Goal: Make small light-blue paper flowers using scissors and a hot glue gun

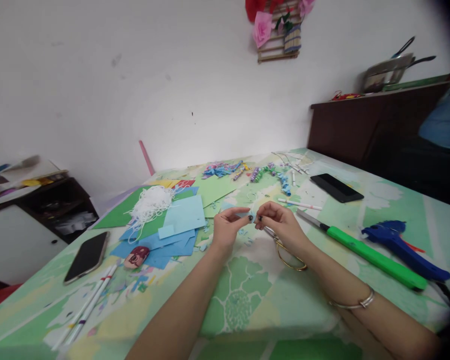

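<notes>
My left hand (227, 229) pinches a small piece of light blue paper (243, 215) between thumb and index finger. Right beside it, my right hand (281, 222) has thumb and fingertips closed at the same paper's end; the fingers hide most of it. Scissors with gold handles (294, 265) show beneath my right hand, and whether they lie on the table or hang from the hand I cannot tell. Tiny blue paper scraps (243, 232) lie on the tablecloth below. To the left are light blue sheets (185, 215) and a tangle of white string (152, 205).
On the right lie a green-handled tool (375, 257), a blue glue gun (405, 250) and a black phone (336, 187). Another phone (86, 257), white sticks (92, 305) and a pink-and-red round object (137, 257) sit left. Curled paper pieces (262, 172) lie at the back.
</notes>
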A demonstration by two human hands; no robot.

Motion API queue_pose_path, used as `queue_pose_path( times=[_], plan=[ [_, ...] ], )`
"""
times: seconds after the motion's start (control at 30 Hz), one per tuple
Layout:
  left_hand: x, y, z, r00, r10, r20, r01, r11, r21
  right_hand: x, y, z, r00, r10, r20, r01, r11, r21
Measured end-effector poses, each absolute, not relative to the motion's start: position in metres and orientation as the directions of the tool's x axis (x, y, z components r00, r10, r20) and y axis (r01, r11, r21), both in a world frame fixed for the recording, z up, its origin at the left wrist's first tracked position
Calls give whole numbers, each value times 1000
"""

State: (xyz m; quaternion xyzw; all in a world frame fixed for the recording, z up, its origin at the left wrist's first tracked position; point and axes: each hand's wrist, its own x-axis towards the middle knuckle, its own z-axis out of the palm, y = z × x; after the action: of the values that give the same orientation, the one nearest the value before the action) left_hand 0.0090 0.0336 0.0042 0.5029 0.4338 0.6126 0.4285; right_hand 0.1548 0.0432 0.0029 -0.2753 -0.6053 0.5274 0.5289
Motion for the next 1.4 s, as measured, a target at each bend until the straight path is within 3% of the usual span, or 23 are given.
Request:
queue_pose_path(
  times=[0.33,0.63,0.97,1.17,1.4],
  plan=[
    [14,29,6,-118,968,220,-136,-235,962,153,44,-1,-328,902,280,-215,218,-952],
    [17,35,-8,-139,980,140,-353,-181,918,149,45,-3,-313,893,325,-270,244,-931],
    [9,39,0,-224,973,55,-449,-153,880,149,43,-6,-351,898,266,-208,202,-957],
    [12,34,3,-114,986,122,-291,-150,945,152,45,0,-272,916,296,-140,266,-954],
    [13,35,-2,-42,957,286,-29,-288,957,154,49,-8,-322,879,352,-3,371,-929]
  ],
)
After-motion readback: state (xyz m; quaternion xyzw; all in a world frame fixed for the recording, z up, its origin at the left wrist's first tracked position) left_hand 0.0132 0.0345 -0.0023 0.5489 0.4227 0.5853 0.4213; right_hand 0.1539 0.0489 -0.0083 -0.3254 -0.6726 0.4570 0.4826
